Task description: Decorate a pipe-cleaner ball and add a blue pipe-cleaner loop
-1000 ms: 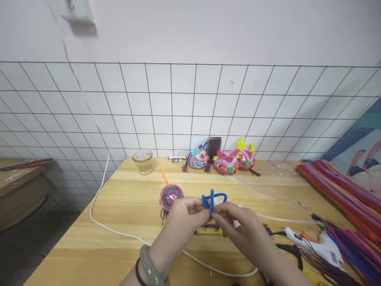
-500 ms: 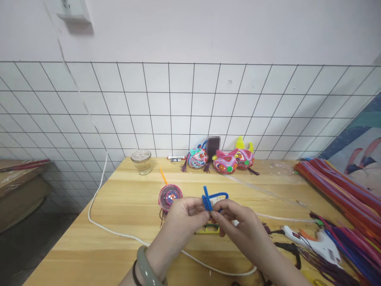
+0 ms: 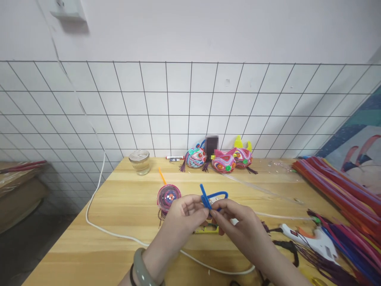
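The wooden surface (image 3: 125, 206) runs up to a tiled wall. Along its right edge lies a long heap of coloured pipe cleaners (image 3: 336, 186), laid lengthwise within reach, probably as stock. Nearer the person a white glue gun (image 3: 309, 238) lies on its side, its white cord (image 3: 98, 222) trailing across the surface to the left. Finished woven figures (image 3: 220, 159) stand at the back by the wall, out of the way, with a glass jar (image 3: 139, 161) to their left. A coiled pink-and-blue disc (image 3: 168, 196) lies flat just beyond the hands.

Left hand (image 3: 186, 218) and right hand (image 3: 235, 220) meet fingertip to fingertip above the surface, both pinched on a bent blue pipe cleaner (image 3: 212, 197). Its loop lies roughly left to right, closed end rightward, and one free end sticks up and away, tilted left.
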The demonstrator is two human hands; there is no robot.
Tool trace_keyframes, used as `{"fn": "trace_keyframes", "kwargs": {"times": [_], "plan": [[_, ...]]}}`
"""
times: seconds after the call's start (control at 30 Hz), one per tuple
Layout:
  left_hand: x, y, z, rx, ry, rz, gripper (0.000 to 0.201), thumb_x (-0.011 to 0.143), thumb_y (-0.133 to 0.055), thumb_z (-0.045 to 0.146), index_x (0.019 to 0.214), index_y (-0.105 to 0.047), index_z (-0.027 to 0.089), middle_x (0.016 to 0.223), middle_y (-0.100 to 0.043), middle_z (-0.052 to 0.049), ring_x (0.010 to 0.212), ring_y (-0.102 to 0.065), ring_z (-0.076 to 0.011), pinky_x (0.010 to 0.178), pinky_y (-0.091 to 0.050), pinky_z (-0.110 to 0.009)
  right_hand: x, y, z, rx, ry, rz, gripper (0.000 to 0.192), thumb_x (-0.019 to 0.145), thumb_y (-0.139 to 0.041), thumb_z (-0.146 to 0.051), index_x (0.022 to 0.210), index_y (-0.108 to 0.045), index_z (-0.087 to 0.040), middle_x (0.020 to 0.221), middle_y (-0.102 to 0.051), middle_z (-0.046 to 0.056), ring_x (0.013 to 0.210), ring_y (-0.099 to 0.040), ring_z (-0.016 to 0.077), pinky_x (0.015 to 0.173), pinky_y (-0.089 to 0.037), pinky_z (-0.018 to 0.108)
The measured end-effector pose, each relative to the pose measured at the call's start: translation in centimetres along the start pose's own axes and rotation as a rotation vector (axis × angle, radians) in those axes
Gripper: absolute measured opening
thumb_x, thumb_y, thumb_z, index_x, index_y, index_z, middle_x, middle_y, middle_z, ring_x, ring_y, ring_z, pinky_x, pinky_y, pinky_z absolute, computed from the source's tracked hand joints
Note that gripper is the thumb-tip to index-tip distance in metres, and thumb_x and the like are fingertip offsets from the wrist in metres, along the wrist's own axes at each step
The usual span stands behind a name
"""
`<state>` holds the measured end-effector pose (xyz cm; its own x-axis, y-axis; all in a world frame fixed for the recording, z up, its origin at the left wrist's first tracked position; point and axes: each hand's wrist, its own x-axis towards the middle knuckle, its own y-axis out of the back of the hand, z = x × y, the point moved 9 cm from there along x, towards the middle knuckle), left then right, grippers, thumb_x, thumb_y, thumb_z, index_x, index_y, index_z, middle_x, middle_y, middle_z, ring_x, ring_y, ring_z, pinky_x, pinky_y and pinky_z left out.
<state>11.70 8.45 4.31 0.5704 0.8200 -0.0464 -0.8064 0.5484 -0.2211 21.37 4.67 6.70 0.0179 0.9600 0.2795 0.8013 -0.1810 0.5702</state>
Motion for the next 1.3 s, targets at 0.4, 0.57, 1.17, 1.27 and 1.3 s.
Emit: {"fn": "trace_keyframes", "kwargs": {"times": [0.4,0.57,1.17,1.27,1.3], "plan": [[-0.1,0.4,-0.3,-0.101,0.022,0.068,0.017,0.069,-0.067,0.028,0.077,-0.068,0.013,0.062,-0.065,-0.002,0.059,-0.058,-0.0109,0.056,-0.045,-0.02,-0.2,-0.3,-0.1,-0.067,0.034,0.002,0.013,0.083,-0.048,-0.026,0.079,-0.059,-0.02,0.049,-0.054,-0.004,0.043,-0.05,0.0105,0.044,-0.041,0.02],[0.0,0.3,-0.5,-0.076,0.024,0.067,0.021,0.068,-0.067,0.029,0.082,-0.069,0.014,0.067,-0.068,-0.004,0.06,-0.059,-0.0118,0.057,-0.046,-0.021,-0.2,-0.1,-0.3,-0.096,0.057,0.016,0.014,0.083,-0.048,-0.026,0.078,-0.06,-0.02,0.051,-0.055,-0.003,0.045,-0.05,0.011,0.045,-0.04,0.02],[-0.1,1.2,-0.9,-0.152,0.05,0.186,0.016,0.069,-0.066,0.027,0.076,-0.067,0.013,0.065,-0.067,-0.005,0.061,-0.058,-0.0131,0.059,-0.045,-0.023,-0.1,0.1,2.0,0.333,-0.132,0.14,0.023,0.078,-0.056,-0.038,0.084,-0.04,-0.023,0.064,-0.053,-0.004,0.048,-0.052,0.0102,0.043,-0.045,0.021],[-0.1,1.3,-1.1,-0.178,0.052,0.189,0.016,0.068,-0.067,0.027,0.076,-0.067,0.013,0.066,-0.067,-0.005,0.063,-0.059,-0.0139,0.059,-0.045,-0.024,0.1,-0.7,2.5,0.495,-0.183,0.082,0.033,0.076,-0.058,-0.044,0.094,-0.042,-0.022,0.065,-0.055,-0.003,0.051,-0.053,0.0114,0.041,-0.047,0.021],[0.0,1.3,-1.1,-0.178,0.052,0.188,0.015,0.068,-0.066,0.027,0.076,-0.067,0.013,0.066,-0.067,-0.005,0.064,-0.059,-0.0142,0.06,-0.045,-0.024,0.1,-1.0,2.5,0.521,-0.191,0.057,0.035,0.075,-0.059,-0.045,0.096,-0.044,-0.021,0.066,-0.056,-0.002,0.052,-0.054,0.0117,0.042,-0.048,0.021]]}}
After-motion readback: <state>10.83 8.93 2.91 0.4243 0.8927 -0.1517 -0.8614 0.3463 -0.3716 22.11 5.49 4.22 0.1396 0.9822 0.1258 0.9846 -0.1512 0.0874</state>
